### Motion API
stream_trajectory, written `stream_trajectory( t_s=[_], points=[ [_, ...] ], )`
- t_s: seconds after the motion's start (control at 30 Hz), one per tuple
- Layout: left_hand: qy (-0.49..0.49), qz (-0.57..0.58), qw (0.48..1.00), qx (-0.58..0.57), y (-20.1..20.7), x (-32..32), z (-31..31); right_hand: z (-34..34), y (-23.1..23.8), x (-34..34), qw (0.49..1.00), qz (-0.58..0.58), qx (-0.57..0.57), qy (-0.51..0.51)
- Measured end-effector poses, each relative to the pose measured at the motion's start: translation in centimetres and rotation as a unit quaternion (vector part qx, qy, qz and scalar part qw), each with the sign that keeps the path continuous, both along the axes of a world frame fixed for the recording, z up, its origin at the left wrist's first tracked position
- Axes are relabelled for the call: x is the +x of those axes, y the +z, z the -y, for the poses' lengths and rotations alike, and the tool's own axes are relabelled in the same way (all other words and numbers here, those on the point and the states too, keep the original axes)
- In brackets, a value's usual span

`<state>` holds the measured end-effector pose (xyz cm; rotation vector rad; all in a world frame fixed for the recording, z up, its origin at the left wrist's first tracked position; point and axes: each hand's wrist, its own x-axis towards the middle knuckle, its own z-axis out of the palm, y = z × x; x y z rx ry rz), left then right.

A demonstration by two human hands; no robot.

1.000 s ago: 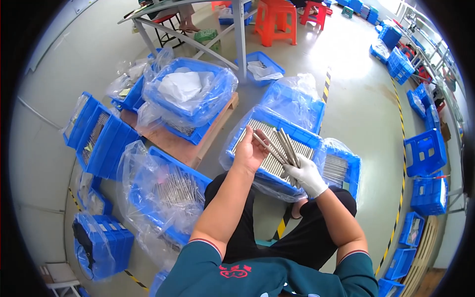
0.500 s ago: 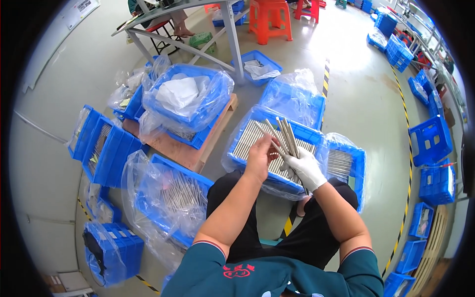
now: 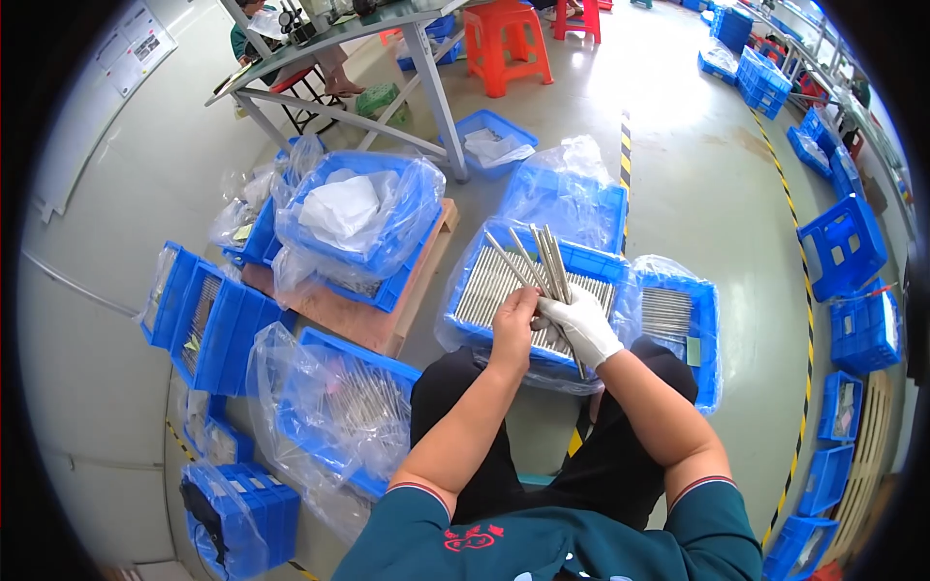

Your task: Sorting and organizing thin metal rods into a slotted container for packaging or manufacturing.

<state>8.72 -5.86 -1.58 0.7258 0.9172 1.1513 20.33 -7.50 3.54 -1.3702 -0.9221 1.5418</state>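
My gloved right hand (image 3: 581, 326) is closed round a bundle of slim metal rods (image 3: 552, 259), their upper ends fanned out. Beside it my bare left hand (image 3: 515, 318) pinches one metal rod (image 3: 508, 259) that leans up and to the left, its lower end by the bundle. Both hands are over a plastic-lined blue crate (image 3: 467, 326), in which similar rods lie side by side in a row. Some of those rods are hidden behind my hands. To the right stands another lined blue crate (image 3: 709, 339) of rods.
Left of my knees a blue crate (image 3: 291, 412) holds loose rods under clear plastic. Stacked blue crates (image 3: 426, 208) stand on a wooden pallet (image 3: 402, 324). Farther off are a workbench (image 3: 329, 37), a seated person (image 3: 334, 73) and a red stool (image 3: 504, 48). More crates line the right side.
The rod in my left hand has swung more upright and closer to the bundle in my right hand. The whole view has shifted slightly.
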Motion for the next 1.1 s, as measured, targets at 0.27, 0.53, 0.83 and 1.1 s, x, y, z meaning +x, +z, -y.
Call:
stream_trajectory(
  t_s=[0.27, 0.53, 0.83, 1.1],
  points=[
    [-0.104, 0.107, 0.988, -0.041, 0.5, -2.2, -0.6, -1.9, -0.3, 3.1, 0.997, -0.053, 0.006, -0.056],
    [-0.314, 0.150, 0.931, -0.108, 1.1, -0.3, 1.1, -2.6, -1.9, 3.7, 0.990, -0.062, 0.042, -0.121],
    [-0.388, 0.031, 0.917, -0.087, 1.5, -0.9, 1.1, -3.8, -1.3, 5.7, 0.979, -0.046, 0.049, -0.192],
    [-0.270, 0.022, 0.959, -0.086, 3.0, -4.0, 0.3, -3.7, -1.9, 10.9, 0.956, -0.175, 0.045, -0.232]
  ],
)
